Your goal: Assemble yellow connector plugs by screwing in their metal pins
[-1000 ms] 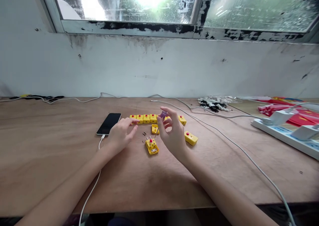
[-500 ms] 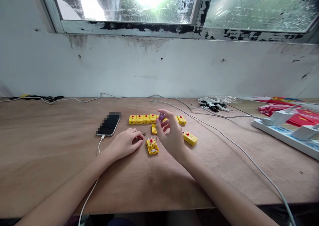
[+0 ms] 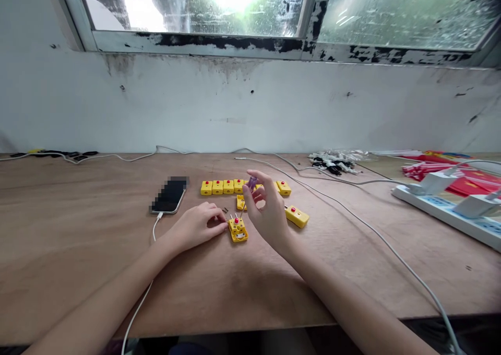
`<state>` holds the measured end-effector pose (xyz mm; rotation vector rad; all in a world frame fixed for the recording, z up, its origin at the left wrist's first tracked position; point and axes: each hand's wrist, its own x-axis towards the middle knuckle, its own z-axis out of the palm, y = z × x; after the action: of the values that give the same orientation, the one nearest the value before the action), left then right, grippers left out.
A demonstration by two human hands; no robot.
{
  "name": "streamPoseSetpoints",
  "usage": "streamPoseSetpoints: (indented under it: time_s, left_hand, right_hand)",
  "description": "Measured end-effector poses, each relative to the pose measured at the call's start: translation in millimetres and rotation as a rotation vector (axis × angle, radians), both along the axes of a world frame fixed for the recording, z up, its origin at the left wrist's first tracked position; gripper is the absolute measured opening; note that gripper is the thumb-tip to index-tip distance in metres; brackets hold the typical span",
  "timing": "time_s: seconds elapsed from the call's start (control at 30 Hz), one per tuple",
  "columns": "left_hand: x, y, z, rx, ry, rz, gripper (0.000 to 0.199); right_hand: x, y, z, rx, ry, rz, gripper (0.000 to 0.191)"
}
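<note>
over yellow connectors [image 3: 229, 187], right grip [image 3: 266, 209] pinching a purple part [image 3: 252, 182], left grip [image 3: 198, 227] half open, empty

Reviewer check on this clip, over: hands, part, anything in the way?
Right hand pinching small purple piece. Left hand beside yellow connector. Phone cable running under left forearm.

Phone [image 3: 169, 196] left of connectors [image 3: 217, 187], power strip [image 3: 438, 209] right
</note>
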<state>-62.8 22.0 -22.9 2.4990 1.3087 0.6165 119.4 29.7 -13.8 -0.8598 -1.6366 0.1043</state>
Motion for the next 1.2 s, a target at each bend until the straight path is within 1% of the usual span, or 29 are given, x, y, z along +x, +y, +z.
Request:
streamPoseSetpoints:
  time_s: [0.17, 0.3, 0.37, 0.43, 0.5, 0.57, 0.67, 0.8, 0.97, 1.03, 1.13, 1.2]
  left_hand:
    - [-2, 2, -1.0, 0.008, 0.004, 0.019, 0.02]
    - [2, -3, 4.3, 0.053, -0.001, 0.021, 0.021]
    - [4, -7, 7.9, 0.065, -0.002, 0.011, 0.028]
    - [5, -9, 10.2, 0.065, 0.003, 0.012, 0.04]
    - [6, -10, 10.2, 0.06, -0.002, 0.024, 0.051]
    - [7, -10, 8.5, 0.069, -0.018, 0.024, 0.055]
    - [10, -9, 5.5, 0.09, -0.029, 0.011, 0.051]
    - [15, -10, 6.0, 0.022, -0.01, -0.021, 0.035]
    - [16, -13, 7.6, -0.055, -0.079, -0.02, 0.031]
    - [16, -13, 6.5, -0.079, -0.105, -0.012, 0.032]
    - [16, -12, 4.4, -0.112, -0.12, -0.007, 0.035]
    - [15, -10, 3.9, -0.116, -0.105, -0.012, 0.038]
  right_hand:
    - [0, -1, -0.3, -0.008, 0.003, 0.009, 0.029]
    - [0, 0, -0.1, -0.022, 0.01, 0.012, 0.029]
    - [0, 1, -1.0, -0.035, 0.005, 0.021, 0.028]
    - [0, 2, -2.0, -0.043, -0.001, 0.028, 0.027]
    - [0, 3, -2.5, -0.046, -0.01, 0.024, 0.027]
    - [0, 3, -2.2, -0.055, -0.017, 0.018, 0.026]
    - [0, 1, 0.1, -0.067, -0.019, 0.028, 0.024]
    - [2, -1, 3.8, -0.112, -0.025, 0.016, 0.02]
    - [4, -1, 6.9, -0.197, 0.004, 0.024, 0.031]
    - [5, 0, 8.0, -0.224, -0.002, 0.064, 0.028]
    - [6, 1, 8.8, -0.259, -0.003, 0.171, 0.021]
    - [6, 2, 8.4, -0.253, 0.01, 0.219, 0.02]
